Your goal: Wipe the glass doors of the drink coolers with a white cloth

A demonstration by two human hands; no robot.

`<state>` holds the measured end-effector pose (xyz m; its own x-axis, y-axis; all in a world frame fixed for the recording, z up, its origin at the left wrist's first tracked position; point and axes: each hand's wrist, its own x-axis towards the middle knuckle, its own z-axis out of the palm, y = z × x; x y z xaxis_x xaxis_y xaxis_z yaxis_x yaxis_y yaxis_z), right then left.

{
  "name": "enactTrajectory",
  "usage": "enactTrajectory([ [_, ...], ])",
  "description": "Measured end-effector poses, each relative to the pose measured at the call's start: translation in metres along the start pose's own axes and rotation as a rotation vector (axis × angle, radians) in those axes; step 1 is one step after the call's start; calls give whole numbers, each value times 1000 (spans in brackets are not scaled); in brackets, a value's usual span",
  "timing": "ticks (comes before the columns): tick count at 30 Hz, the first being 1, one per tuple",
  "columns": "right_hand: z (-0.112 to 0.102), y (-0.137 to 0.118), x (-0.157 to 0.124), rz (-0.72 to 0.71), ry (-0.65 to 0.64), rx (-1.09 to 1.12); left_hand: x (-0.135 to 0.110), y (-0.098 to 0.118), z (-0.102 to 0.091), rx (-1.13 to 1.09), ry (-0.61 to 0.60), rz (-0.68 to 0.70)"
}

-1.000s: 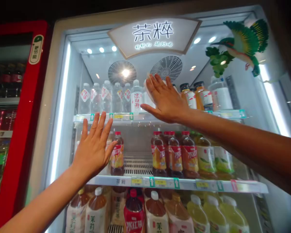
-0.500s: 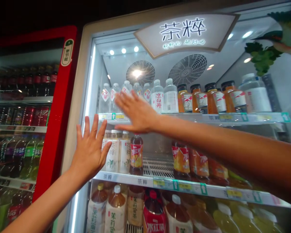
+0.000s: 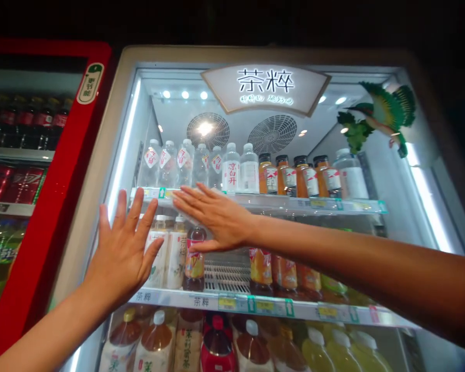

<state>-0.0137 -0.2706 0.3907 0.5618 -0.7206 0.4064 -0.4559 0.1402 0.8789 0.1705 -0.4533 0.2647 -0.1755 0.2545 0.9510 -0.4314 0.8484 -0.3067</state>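
Fingers spread, my left hand (image 3: 124, 253) is raised before the left side of a lit drinks fridge (image 3: 120, 54). My right hand (image 3: 219, 219) reaches in from the right, fingers stretched to the left, in front of the upper shelf edge (image 3: 271, 202). Both hands hold nothing. Whether either touches the glass front, I cannot tell. Behind my left fingers stand white-labelled tea bottles (image 3: 175, 261). A dark iced tea bottle (image 3: 195, 266) shows just below my right hand. Clear water bottles (image 3: 184, 168) and amber bottles (image 3: 282, 175) line the shelf above.
To the left stands a second fridge with a red frame (image 3: 67, 155), stocked with bottles and cans. An illuminated fan-shaped sign (image 3: 220, 98) and a green bird decoration (image 3: 389, 111) sit at the top of the lit fridge. Large bottles (image 3: 158, 343) fill the bottom shelf.
The view has shifted, so the fridge now appears further left and smaller, with its right side in sight. My right hand has dropped from the water bottles to the shelf edge. Both hands stay open.
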Motion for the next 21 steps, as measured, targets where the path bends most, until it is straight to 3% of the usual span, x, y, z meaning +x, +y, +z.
enactTrajectory([
  [1, -4, 15, -18, 73, 0, 5, 4, 6, 3, -6, -2, 2],
  [4, -20, 74, -68, 513, 56, -12, 19, 28, 12, -18, 16, 18],
  [6, -25, 91, -96, 649, 94, -33, 32, 48, 18, -28, 40, 45],
  [8, -25, 80, -120, 565, 76, -46, 48, 69, 27, -44, 50, 78],
  [11, -22, 59, -148, 292, -23, -42, 72, 103, 41, -84, 57, 135],
  [13, -24, 73, -165, 364, -26, -49, 87, 124, 50, -117, 69, 175],
  [17, -31, 117, -186, 889, 136, -94, 109, 161, 56, -180, 116, 237],
  [19, -28, 109, -191, 854, 156, -111, 117, 177, 55, -193, 145, 260],
  [21, -25, 87, -199, 626, 97, -118, 122, 189, 54, -202, 170, 278],
])
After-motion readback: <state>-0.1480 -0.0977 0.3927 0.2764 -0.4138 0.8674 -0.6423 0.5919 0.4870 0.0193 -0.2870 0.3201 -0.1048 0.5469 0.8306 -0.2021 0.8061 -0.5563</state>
